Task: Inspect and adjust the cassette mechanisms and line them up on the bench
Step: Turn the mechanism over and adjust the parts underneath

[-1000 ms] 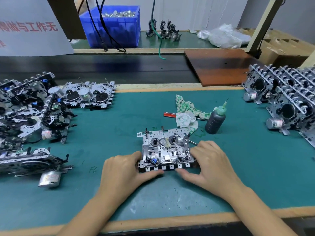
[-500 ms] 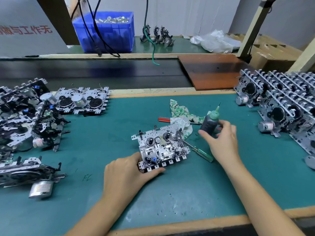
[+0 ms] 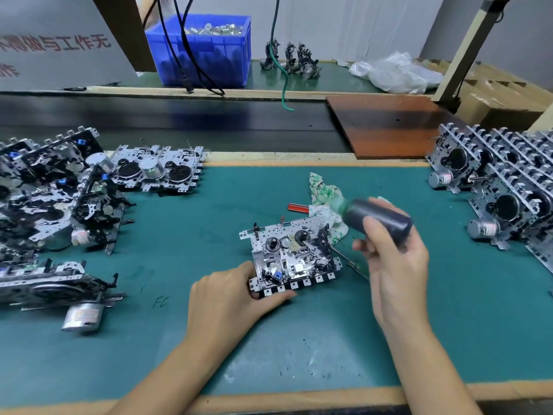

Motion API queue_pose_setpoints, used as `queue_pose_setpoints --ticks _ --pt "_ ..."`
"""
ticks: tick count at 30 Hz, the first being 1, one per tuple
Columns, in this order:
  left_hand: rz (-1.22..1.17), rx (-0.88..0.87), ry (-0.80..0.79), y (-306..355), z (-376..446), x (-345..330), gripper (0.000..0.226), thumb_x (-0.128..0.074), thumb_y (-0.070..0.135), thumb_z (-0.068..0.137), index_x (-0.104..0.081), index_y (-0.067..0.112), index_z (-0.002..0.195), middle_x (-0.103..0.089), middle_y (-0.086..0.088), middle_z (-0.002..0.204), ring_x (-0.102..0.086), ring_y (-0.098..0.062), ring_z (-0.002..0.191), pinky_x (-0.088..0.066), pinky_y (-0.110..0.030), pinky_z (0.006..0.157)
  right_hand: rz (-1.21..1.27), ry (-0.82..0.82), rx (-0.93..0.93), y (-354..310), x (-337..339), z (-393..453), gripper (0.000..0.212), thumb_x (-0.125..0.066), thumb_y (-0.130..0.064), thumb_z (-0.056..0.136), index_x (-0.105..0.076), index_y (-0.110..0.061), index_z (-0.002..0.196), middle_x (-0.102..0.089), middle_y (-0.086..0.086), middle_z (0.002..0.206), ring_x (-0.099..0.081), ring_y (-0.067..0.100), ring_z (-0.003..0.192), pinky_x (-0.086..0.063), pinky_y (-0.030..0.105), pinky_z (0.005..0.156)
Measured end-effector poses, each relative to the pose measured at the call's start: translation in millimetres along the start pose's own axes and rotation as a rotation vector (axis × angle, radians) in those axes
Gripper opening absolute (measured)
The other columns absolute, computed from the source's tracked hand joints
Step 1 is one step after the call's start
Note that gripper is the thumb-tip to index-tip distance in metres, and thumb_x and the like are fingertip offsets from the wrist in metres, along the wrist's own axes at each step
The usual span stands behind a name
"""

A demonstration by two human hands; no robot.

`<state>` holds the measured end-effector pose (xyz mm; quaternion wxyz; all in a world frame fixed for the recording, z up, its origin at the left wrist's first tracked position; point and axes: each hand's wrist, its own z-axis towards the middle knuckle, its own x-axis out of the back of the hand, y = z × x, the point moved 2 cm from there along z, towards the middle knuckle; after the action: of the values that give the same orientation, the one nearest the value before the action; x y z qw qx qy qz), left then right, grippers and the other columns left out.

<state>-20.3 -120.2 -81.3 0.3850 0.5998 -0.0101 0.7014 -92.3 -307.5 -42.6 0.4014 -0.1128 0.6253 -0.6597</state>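
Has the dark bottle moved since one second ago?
Yes. The dark bottle stood upright on the mat beside the patterned cloth; now the right hand holds it lifted and tipped, nozzle toward the cloth.

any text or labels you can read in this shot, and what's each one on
"与工作无", in red, preceded by blurred characters: on the white sign at top left; a second red line below is cut off.
"FC", handwritten: on the green mat left of the left hand.
Motor labels on the right: too small to read.
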Motion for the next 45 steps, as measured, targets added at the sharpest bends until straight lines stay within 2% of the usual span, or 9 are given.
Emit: queue_pose_setpoints --ticks 2,4,7,10,16,21,32,37,45 --pt "0.019 -0.003 -0.006 0.0 0.0 -0.3 0.065 -0.034 0.087 0.055 -0.051 0.025 0.06 -0.056 -0.001 0.047 -0.06 -0.029 0.055 -0.032 -0.03 0.047 0.26 0.041 -0.152 3.5 -0.9 -0.5 0.023 -0.064 -0.024 0.07 -0.06 -0.013 0.09 -0.069 -0.008 0.075 -0.053 0.0 0.053 -0.043 0.014 0.046" --pt "0.02 -0.025 0.015 -0.4 0.0 -0.7 0.066 -0.036 0.086 0.056 -0.056 0.023 0.062 -0.055 -0.001 0.045 -0.059 -0.029 0.052 -0.034 -0.03 0.046 0.3 0.082 -0.186 4.8 1.4 -0.5 0.025 -0.059 -0.034 0.071 -0.058 -0.013 0.086 -0.065 -0.007 0.066 -0.047 0.001 0.046 -0.038 0.014 0.039" --pt "-0.011 -0.042 0.053 1.2 0.1 0.6 0.055 -0.041 0.083 0.058 -0.039 0.028 0.055 -0.053 -0.002 0.042 -0.057 -0.03 0.046 -0.036 -0.03 0.043 0.21 0.105 -0.153 5.4 0.7 -3.5 0.028 -0.064 -0.04 0.073 -0.056 -0.014 0.082 -0.063 -0.009 0.061 -0.053 0.004 0.048 -0.034 0.013 0.036" --pt "-0.031 -0.062 0.085 1.8 -0.5 1.4 0.057 -0.044 0.081 0.058 -0.015 0.032 0.056 -0.051 -0.003 0.041 -0.055 -0.032 0.044 -0.036 -0.03 0.042 0.096 0.137 -0.095 4.9 -3.4 -7.0 0.03 -0.072 -0.036 0.07 -0.055 -0.013 0.079 -0.059 -0.009 0.056 -0.05 0.005 0.046 -0.033 0.015 0.035" --pt "-0.047 -0.076 0.097 1.3 -0.7 0.3 0.052 -0.044 0.08 0.058 -0.016 0.037 0.057 -0.053 -0.002 0.042 -0.056 -0.03 0.045 -0.035 -0.029 0.043 -0.044 0.198 -0.054 8.6 -7.0 -12.5 0.061 -0.063 -0.052 0.056 -0.055 -0.003 0.091 -0.059 -0.013 0.055 -0.054 -0.001 0.049 -0.038 0.012 0.038" --pt "-0.015 -0.109 0.124 2.7 0.4 2.4 0.052 -0.049 0.076 0.059 -0.021 0.032 0.058 -0.049 0.0 0.039 -0.053 -0.028 0.04 -0.032 -0.026 0.039 -0.133 0.18 -0.035 9.8 -5.2 -13.5 0.046 -0.063 -0.054 0.057 -0.058 -0.015 0.081 -0.062 -0.012 0.058 -0.058 0.0 0.053 -0.041 0.014 0.04" --pt "-0.017 -0.122 0.132 4.6 0.3 5.1 0.046 -0.053 0.073 0.059 -0.03 0.034 0.064 -0.049 0.0 0.037 -0.052 -0.027 0.037 -0.032 -0.025 0.038 -0.134 0.105 0.008 10.0 -6.9 -15.0 0.041 -0.062 -0.05 0.062 -0.056 -0.012 0.077 -0.06 -0.012 0.055 -0.055 -0.002 0.05 -0.04 0.013 0.039" --pt "0.0 -0.096 0.099 3.7 0.2 4.4 0.048 -0.052 0.074 0.059 -0.048 0.026 0.058 -0.049 0.0 0.039 -0.053 -0.027 0.039 -0.033 -0.026 0.039 -0.18 0.098 0.043 11.0 -6.7 -14.7 0.036 -0.06 -0.05 0.066 -0.057 -0.015 0.074 -0.06 -0.011 0.055 -0.053 0.001 0.048 -0.039 0.014 0.039" --pt "-0.007 -0.123 0.119 4.6 -0.1 5.8 0.052 -0.051 0.074 0.06 -0.028 0.028 0.061 -0.047 -0.001 0.037 -0.05 -0.028 0.036 -0.032 -0.026 0.037 -0.175 0.11 0.06 11.6 -5.7 -15.0 0.036 -0.062 -0.05 0.065 -0.057 -0.016 0.075 -0.06 -0.011 0.056 -0.053 0.002 0.049 -0.039 0.015 0.039"
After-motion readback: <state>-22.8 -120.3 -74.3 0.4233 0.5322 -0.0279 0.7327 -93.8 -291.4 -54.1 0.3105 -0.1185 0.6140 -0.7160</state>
